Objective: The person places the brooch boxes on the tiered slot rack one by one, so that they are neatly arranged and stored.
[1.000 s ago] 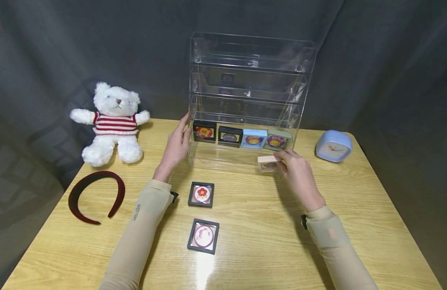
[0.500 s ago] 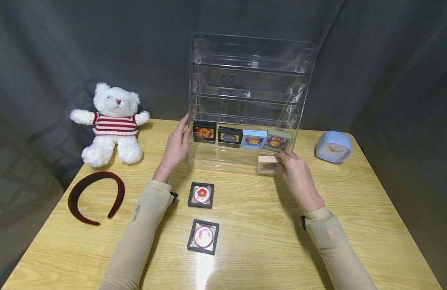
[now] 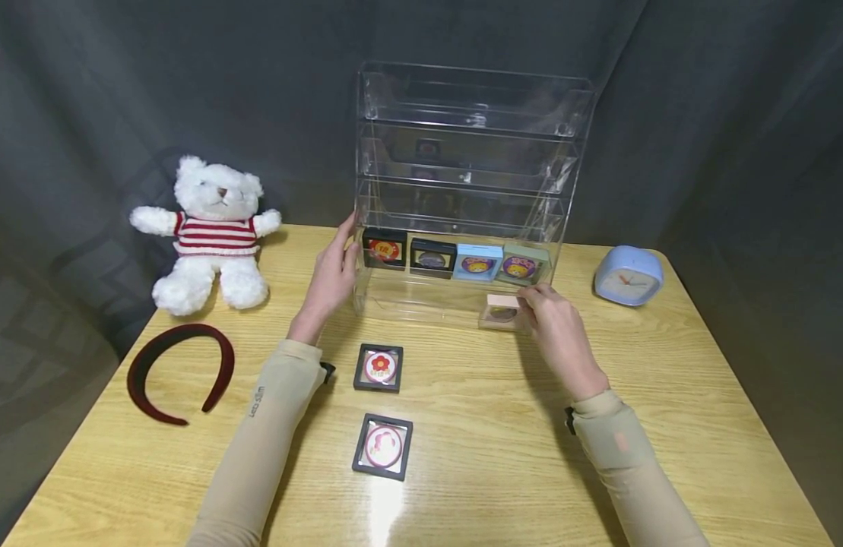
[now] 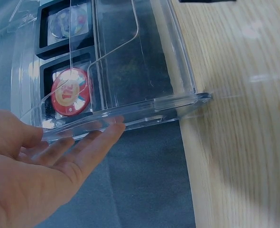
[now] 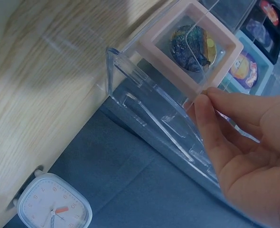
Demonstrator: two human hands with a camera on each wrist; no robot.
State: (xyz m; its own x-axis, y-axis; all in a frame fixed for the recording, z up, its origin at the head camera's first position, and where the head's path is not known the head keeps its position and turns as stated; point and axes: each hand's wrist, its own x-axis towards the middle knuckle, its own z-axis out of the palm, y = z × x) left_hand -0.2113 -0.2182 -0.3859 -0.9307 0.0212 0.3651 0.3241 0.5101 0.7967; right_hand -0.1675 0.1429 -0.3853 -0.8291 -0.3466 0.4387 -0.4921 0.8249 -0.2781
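Note:
My right hand (image 3: 562, 333) pinches a pale pink display frame (image 5: 160, 54) by its corner between thumb and fingers. A dark, shiny round piece shows behind its clear window. The frame stands at the right of the bottom tier of a clear acrylic display rack (image 3: 462, 182). My left hand (image 3: 332, 277) rests its extended fingers (image 4: 95, 147) against the rack's left side wall. On the tier above stand a black frame with a red badge (image 4: 71, 91), another black frame (image 3: 433, 258), a light blue frame (image 3: 477, 263) and a green frame (image 3: 524, 264).
Two black frames with flower badges, the farther one (image 3: 379, 368) and the nearer one (image 3: 383, 447), lie flat on the wooden table (image 3: 489, 456). At left are a white teddy bear (image 3: 219, 235) and a dark red headband (image 3: 144, 357). A blue clock (image 3: 629, 276) stands right.
The pink frame has shifted slightly left and tilted so more of its front shows, with my right hand still on it. My left hand stays at the rack's side.

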